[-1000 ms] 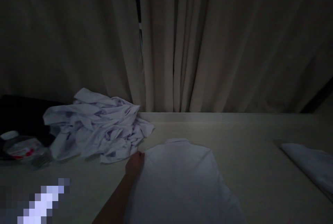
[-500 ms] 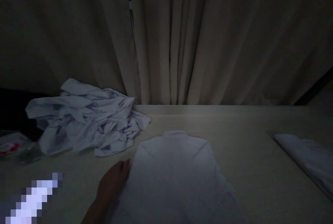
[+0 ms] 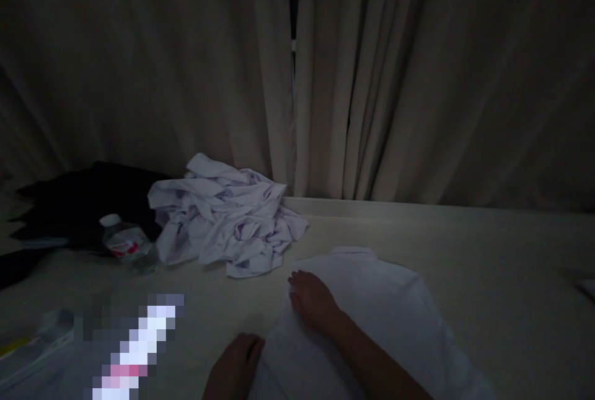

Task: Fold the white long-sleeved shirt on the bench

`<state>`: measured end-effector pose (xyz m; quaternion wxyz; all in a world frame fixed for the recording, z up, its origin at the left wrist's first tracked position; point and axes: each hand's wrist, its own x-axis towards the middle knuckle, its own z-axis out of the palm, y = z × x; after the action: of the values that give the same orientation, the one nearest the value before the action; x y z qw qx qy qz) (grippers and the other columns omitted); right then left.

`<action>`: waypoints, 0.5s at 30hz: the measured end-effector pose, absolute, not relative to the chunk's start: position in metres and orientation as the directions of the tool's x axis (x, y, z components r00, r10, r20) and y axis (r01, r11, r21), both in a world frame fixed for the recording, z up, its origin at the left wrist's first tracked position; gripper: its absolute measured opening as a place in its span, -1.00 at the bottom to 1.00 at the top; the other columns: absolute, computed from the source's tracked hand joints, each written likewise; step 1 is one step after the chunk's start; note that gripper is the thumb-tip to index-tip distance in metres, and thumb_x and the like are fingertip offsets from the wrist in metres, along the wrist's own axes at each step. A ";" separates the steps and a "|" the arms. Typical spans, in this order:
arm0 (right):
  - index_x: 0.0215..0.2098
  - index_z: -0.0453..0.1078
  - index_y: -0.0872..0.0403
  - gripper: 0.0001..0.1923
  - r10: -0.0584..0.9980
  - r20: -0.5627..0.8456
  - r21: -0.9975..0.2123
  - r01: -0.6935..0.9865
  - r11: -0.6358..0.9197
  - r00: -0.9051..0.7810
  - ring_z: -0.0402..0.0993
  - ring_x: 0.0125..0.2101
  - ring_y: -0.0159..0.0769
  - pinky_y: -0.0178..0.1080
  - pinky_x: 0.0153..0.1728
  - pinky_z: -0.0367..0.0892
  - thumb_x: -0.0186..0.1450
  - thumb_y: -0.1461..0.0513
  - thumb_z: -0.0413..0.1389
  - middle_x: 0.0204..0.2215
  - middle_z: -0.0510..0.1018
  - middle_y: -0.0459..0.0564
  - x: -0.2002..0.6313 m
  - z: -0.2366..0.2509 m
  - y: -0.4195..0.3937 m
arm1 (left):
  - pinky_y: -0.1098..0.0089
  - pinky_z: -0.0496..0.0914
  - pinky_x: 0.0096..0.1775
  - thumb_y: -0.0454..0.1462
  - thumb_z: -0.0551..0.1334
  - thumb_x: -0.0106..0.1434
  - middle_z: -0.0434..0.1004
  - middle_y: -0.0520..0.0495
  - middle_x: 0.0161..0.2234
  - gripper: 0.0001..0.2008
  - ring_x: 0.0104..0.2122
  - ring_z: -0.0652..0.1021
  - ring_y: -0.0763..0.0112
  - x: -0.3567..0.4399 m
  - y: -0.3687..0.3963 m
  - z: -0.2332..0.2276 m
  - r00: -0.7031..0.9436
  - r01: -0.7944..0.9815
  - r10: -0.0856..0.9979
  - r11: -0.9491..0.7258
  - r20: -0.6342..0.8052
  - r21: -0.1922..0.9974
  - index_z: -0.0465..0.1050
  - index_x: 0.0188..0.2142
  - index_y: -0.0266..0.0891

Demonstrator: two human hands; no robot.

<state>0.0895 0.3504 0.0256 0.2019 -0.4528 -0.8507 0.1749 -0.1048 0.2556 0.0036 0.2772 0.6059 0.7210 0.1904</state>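
Right grip [image 3: 312, 301] flat, fingers spread, pressing the white shirt's [image 3: 372, 301] left shoulder; left grip [image 3: 237, 366] loosely curled at its left edge. Shirt lies collar-away on the tabletop [image 3: 488, 263], long axis pointing away; right nearer collar.

Right hand [image 3: 312, 298] lies flat, arm crossed over; left hand [image 3: 237, 370] curled.

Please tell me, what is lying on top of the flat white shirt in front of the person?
The right hand lies palm down on the flat white shirt, near its left shoulder. The left hand grips its left edge. The forearm covers part of the cloth; what lies beneath cannot be seen.
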 end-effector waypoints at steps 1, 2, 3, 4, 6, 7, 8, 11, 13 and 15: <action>0.15 0.17 0.14 -0.52 0.826 0.161 -0.456 0.701 0.548 -0.540 0.12 0.20 -0.15 -0.05 0.23 0.01 0.31 0.15 -0.13 0.19 0.26 0.11 0.075 0.017 0.361 | 0.22 0.27 -0.05 -0.11 0.03 0.20 0.55 -0.13 -0.22 -0.72 -0.14 0.50 0.18 -0.106 0.255 0.001 -0.104 0.772 0.983 0.177 -0.154 0.610 0.46 -0.31 -0.15; 0.16 0.16 0.17 -0.50 0.821 0.139 -0.447 0.705 0.551 -0.554 0.09 0.22 -0.11 -0.01 0.23 -0.01 0.30 0.12 -0.12 0.21 0.23 0.15 0.065 0.007 0.370 | 0.23 0.28 -0.05 -0.11 0.04 0.20 0.55 -0.13 -0.24 -0.73 -0.15 0.50 0.18 -0.108 0.255 -0.001 -0.098 0.773 0.985 0.167 -0.145 0.613 0.46 -0.33 -0.14; 0.16 0.16 0.21 -0.47 0.825 0.124 -0.448 0.711 0.542 -0.551 0.07 0.22 -0.07 0.03 0.23 -0.02 0.31 0.09 -0.12 0.21 0.22 0.19 0.057 -0.002 0.375 | 0.23 0.28 -0.06 -0.11 0.05 0.19 0.55 -0.13 -0.25 -0.74 -0.15 0.51 0.18 -0.110 0.254 -0.003 -0.099 0.770 0.985 0.166 -0.142 0.616 0.46 -0.35 -0.14; 0.16 0.14 0.25 -0.44 0.835 0.113 -0.452 0.720 0.526 -0.539 0.05 0.23 -0.04 0.06 0.23 -0.03 0.31 0.07 -0.14 0.21 0.20 0.24 0.052 -0.011 0.379 | 0.23 0.28 -0.06 -0.11 0.05 0.19 0.55 -0.13 -0.27 -0.75 -0.17 0.51 0.18 -0.111 0.252 -0.005 -0.105 0.766 0.984 0.170 -0.141 0.619 0.45 -0.37 -0.14; 0.19 0.08 0.29 -0.39 0.853 0.107 -0.447 0.742 0.500 -0.510 -0.04 0.26 -0.03 0.08 0.24 -0.08 0.33 0.03 -0.19 0.24 0.12 0.27 0.048 -0.027 0.381 | 0.23 0.29 -0.08 -0.12 0.05 0.19 0.55 -0.11 -0.31 -0.76 -0.21 0.52 0.19 -0.114 0.248 -0.008 -0.123 0.758 0.981 0.189 -0.147 0.624 0.44 -0.39 -0.13; 0.21 0.03 0.29 -0.37 0.862 0.113 -0.439 0.753 0.490 -0.494 -0.08 0.27 -0.05 0.06 0.25 -0.12 0.33 0.02 -0.21 0.26 0.08 0.26 0.048 -0.032 0.380 | 0.23 0.29 -0.10 -0.13 0.05 0.18 0.55 -0.10 -0.32 -0.77 -0.23 0.52 0.20 -0.116 0.247 -0.010 -0.134 0.756 0.979 0.200 -0.152 0.623 0.44 -0.40 -0.12; 0.23 0.00 0.27 -0.36 0.869 0.123 -0.430 0.763 0.482 -0.480 -0.12 0.28 -0.09 0.04 0.27 -0.16 0.33 0.01 -0.22 0.27 0.05 0.24 0.048 -0.037 0.378 | 0.23 0.29 -0.11 -0.14 0.06 0.18 0.54 -0.09 -0.34 -0.78 -0.24 0.52 0.20 -0.118 0.246 -0.012 -0.144 0.757 0.977 0.210 -0.155 0.619 0.43 -0.42 -0.12; 0.25 -0.06 0.24 -0.34 0.884 0.146 -0.404 0.789 0.462 -0.444 -0.16 0.29 -0.14 0.00 0.28 -0.19 0.33 -0.01 -0.24 0.29 0.02 0.19 0.047 -0.043 0.376 | 0.22 0.32 -0.17 -0.12 0.07 0.17 0.53 -0.08 -0.38 -0.79 -0.30 0.53 0.19 -0.122 0.246 -0.017 -0.154 0.770 0.978 0.210 -0.143 0.603 0.41 -0.46 -0.11; 0.26 -0.08 0.22 -0.34 0.890 0.143 -0.399 0.797 0.453 -0.433 -0.16 0.29 -0.14 0.00 0.28 -0.18 0.34 -0.02 -0.26 0.29 0.02 0.20 0.044 -0.042 0.377 | 0.19 0.34 -0.17 -0.12 0.06 0.18 0.54 -0.12 -0.39 -0.77 -0.31 0.53 0.17 -0.123 0.249 -0.020 -0.135 0.800 0.985 0.171 -0.106 0.575 0.42 -0.47 -0.12; 0.26 -0.08 0.19 -0.34 0.893 0.140 -0.411 0.796 0.445 -0.427 -0.17 0.29 -0.13 0.03 0.28 -0.18 0.34 -0.03 -0.26 0.29 0.01 0.19 0.041 -0.036 0.378 | 0.12 0.35 -0.10 -0.14 0.05 0.17 0.56 -0.20 -0.29 -0.75 -0.22 0.53 0.10 -0.122 0.254 -0.026 -0.101 0.854 0.995 0.100 -0.027 0.510 0.47 -0.40 -0.15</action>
<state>0.0413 0.3778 -0.0356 0.1709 -0.5070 -0.8327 0.1425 -0.1218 0.2536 -0.0258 0.1872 0.6439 0.7178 0.1876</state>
